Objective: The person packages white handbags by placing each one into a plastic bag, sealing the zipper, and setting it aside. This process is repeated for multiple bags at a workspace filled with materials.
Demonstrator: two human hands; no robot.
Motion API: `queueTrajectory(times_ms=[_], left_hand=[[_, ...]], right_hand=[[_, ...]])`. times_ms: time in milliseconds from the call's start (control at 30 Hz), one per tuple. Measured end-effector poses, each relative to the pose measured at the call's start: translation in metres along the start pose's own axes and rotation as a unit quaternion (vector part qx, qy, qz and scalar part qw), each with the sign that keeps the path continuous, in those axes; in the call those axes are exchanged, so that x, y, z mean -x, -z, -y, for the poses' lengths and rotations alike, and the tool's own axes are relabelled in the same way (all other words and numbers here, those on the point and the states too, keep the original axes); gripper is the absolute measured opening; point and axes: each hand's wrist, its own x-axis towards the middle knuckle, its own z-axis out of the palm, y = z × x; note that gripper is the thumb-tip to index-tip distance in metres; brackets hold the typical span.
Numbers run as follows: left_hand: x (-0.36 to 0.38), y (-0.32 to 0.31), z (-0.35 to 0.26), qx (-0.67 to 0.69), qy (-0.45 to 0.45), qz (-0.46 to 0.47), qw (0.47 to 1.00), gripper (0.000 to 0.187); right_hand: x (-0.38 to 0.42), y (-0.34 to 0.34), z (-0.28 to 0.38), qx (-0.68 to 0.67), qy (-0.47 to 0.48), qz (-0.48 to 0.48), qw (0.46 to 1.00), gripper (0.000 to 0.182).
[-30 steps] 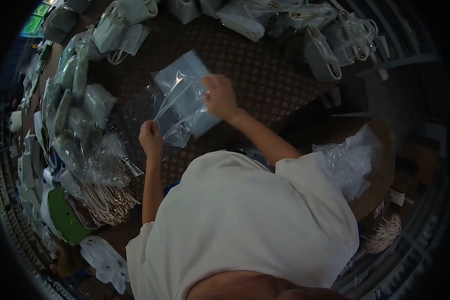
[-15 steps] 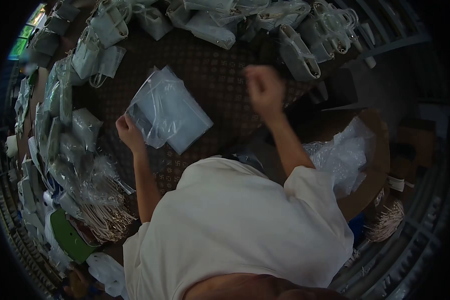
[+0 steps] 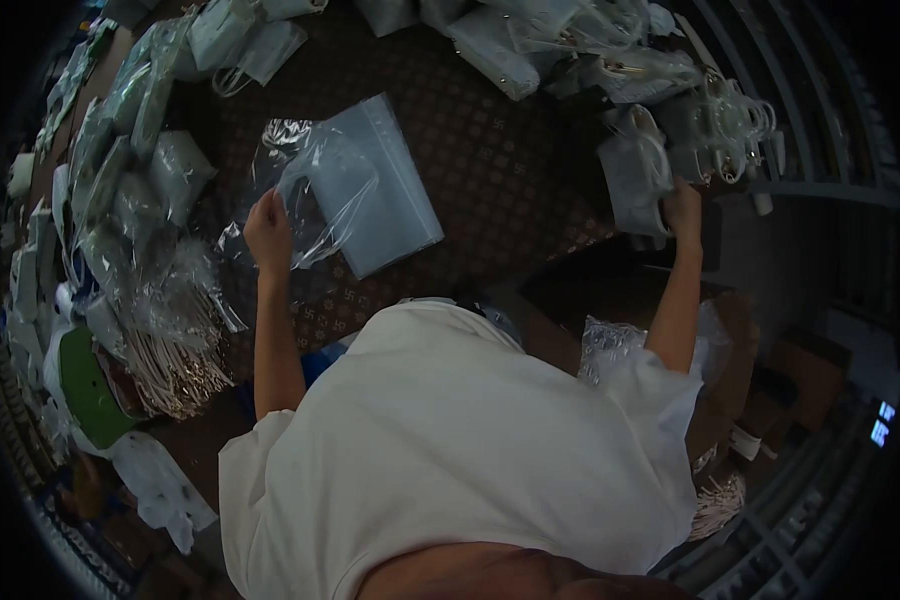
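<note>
My left hand (image 3: 268, 230) is closed, pinching the edge of a thin clear plastic bag (image 3: 315, 175). That bag spreads over part of a flat stack of pale, frosted plastic bags (image 3: 385, 190) lying on the table. At the right, my right hand (image 3: 683, 210) has its fingers closed at the side of a pale handbag (image 3: 638, 175), which stands at the end of the row; its fingertips are partly hidden. The handbag has looped handles and appears wrapped in clear plastic.
A brown patterned cloth (image 3: 480, 160) covers the table. Wrapped handbags (image 3: 495, 50) line the far side and more (image 3: 180, 175) crowd the left. Bundled pale straps (image 3: 185, 365) and a green bag (image 3: 90, 390) lie lower left. A cardboard box (image 3: 735, 370) holding clear plastic stands right.
My right hand has moved from above the table to the handbag on the right. The left hand has drawn the clear bag leftward, partly off the stack. The view has turned.
</note>
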Motion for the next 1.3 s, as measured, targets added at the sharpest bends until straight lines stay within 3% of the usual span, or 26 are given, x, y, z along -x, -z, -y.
queueTrajectory(times_ms=[67,133,233,433,600,700,767,800,867,900,1033,1100,1133,1233,1300], left_hand=[[0.003,0.006,-0.002,-0.010,0.001,-0.019,1.000,0.019],[0.006,0.009,-0.005,-0.003,0.040,0.014,0.999,0.018],[0.011,0.007,-0.003,-0.001,0.029,-0.005,1.000,0.017],[0.021,0.004,-0.005,0.042,0.046,0.006,0.998,0.018],[0.024,0.009,-0.012,0.101,0.078,-0.006,0.992,0.020],[0.022,0.017,-0.018,0.096,0.070,0.013,0.993,0.019],[0.031,0.019,-0.016,0.094,0.055,0.028,0.994,0.019],[0.037,0.020,-0.014,0.094,0.035,0.051,0.994,0.020],[0.050,0.025,-0.009,0.095,0.044,0.056,0.993,0.023],[0.057,0.027,-0.006,0.097,0.048,0.067,0.992,0.027],[0.087,0.035,0.007,0.079,0.029,-0.009,0.996,0.032],[0.100,0.035,0.012,-0.070,-0.001,-0.045,0.997,0.029],[0.103,0.032,0.014,-0.072,0.001,-0.047,0.996,0.029],[0.108,0.022,0.013,-0.016,0.085,-0.044,0.995,0.029],[0.104,0.016,0.008,0.133,0.195,0.069,0.969,0.030]], right_hand=[[0.017,-0.009,-0.018,-0.169,0.028,0.012,0.985,0.026],[0.053,0.020,0.033,-0.204,0.030,0.034,0.978,0.023],[0.080,0.036,0.092,-0.192,0.022,0.093,0.977,0.023],[0.095,-0.011,0.195,-0.361,0.146,0.192,0.901,0.024],[0.107,-0.056,0.289,-0.417,0.146,0.322,0.837,0.021],[0.118,-0.093,0.321,-0.387,0.103,0.383,0.832,0.022],[0.129,-0.118,0.334,-0.544,-0.009,0.365,0.756,0.022],[0.132,-0.136,0.337,-0.540,-0.004,0.369,0.757,0.022],[0.135,-0.167,0.340,-0.665,-0.074,0.309,0.676,0.023],[0.137,-0.170,0.343,-0.662,-0.070,0.314,0.677,0.023],[0.149,-0.161,0.361,-0.700,-0.124,0.305,0.633,0.024],[0.151,-0.160,0.365,-0.702,-0.137,0.307,0.628,0.024],[0.149,-0.167,0.365,-0.706,-0.134,0.318,0.619,0.024],[0.154,-0.172,0.372,-0.714,-0.143,0.320,0.606,0.025],[0.155,-0.168,0.377,-0.718,-0.153,0.312,0.603,0.026]])
